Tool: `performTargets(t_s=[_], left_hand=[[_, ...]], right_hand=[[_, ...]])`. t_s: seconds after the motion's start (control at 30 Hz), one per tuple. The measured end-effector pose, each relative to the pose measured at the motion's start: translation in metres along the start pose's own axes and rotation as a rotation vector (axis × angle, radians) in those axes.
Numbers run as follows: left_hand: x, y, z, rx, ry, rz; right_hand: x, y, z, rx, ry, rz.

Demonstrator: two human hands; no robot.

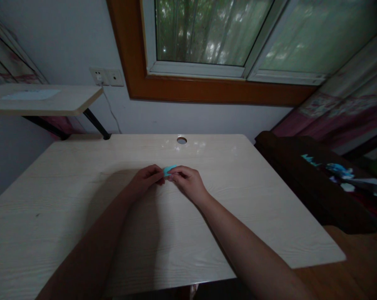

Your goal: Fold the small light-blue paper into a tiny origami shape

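Between my two hands is a small turquoise piece (169, 170), thin and flat-looking, perhaps paper; its exact kind I cannot make out. My left hand (147, 177) pinches its left end between thumb and fingers. From the other side, my right hand (188, 178) grips its right end with thumb and forefinger. The fingertips nearly meet and hide much of the piece. Both hands are over the middle of the pale wood-grain table (254, 208), and their shadow falls to the left.
A round cable hole (182, 141) sits near the table's back edge. At the left, a raised shelf (79, 102) on black legs bears a white sheet (30, 94). Beyond the right edge stands a dark brown piece of furniture (285, 166) with turquoise scraps (340, 170) on it.
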State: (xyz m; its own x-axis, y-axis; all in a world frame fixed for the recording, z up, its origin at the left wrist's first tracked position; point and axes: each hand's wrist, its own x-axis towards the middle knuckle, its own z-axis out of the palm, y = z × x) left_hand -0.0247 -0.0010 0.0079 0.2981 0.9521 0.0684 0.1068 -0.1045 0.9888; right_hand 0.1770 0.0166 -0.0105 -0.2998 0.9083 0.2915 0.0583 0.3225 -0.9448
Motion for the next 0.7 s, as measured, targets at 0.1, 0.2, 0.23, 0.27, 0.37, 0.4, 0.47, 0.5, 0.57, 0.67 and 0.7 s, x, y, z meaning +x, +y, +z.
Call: performTargets(t_s=[0.1,0.2,0.23,0.27,0.37,0.4,0.47,0.5,0.57,0.67,0.7], left_hand=[[0.001,-0.006,0.006,-0.082,0.085,0.105],[-0.001,-0.008,0.011,-0.018,0.170,0.190],[-0.002,-0.008,0.012,0.046,0.182,0.197],[-0.003,-0.007,0.013,0.121,0.206,0.208],[-0.006,-0.006,0.010,0.361,0.270,0.258],[-0.006,-0.006,0.008,0.412,0.284,0.280],[-0.008,-0.006,0.006,0.476,0.298,0.320],[-0.008,-0.006,0.006,0.494,0.306,0.333],[-0.008,-0.006,0.005,0.517,0.318,0.344],[-0.009,-0.003,0.006,0.517,0.316,0.336],[-0.009,-0.002,0.006,0.504,0.309,0.335]], right_hand=[[0.000,0.001,-0.001,-0.002,0.030,0.006],[0.000,0.001,-0.002,0.034,0.035,0.019],[0.000,0.001,-0.001,0.050,0.034,0.022],[-0.001,0.001,-0.001,0.065,0.034,0.026],[-0.001,-0.001,0.000,0.078,0.041,0.026],[-0.001,-0.003,0.000,0.066,0.047,0.016],[0.000,-0.006,0.000,0.029,0.060,-0.025],[0.000,-0.008,0.000,0.013,0.069,-0.050],[0.001,-0.010,0.000,-0.012,0.072,-0.087],[0.002,-0.011,0.000,-0.024,0.077,-0.111],[0.002,-0.011,0.000,-0.031,0.075,-0.117]])
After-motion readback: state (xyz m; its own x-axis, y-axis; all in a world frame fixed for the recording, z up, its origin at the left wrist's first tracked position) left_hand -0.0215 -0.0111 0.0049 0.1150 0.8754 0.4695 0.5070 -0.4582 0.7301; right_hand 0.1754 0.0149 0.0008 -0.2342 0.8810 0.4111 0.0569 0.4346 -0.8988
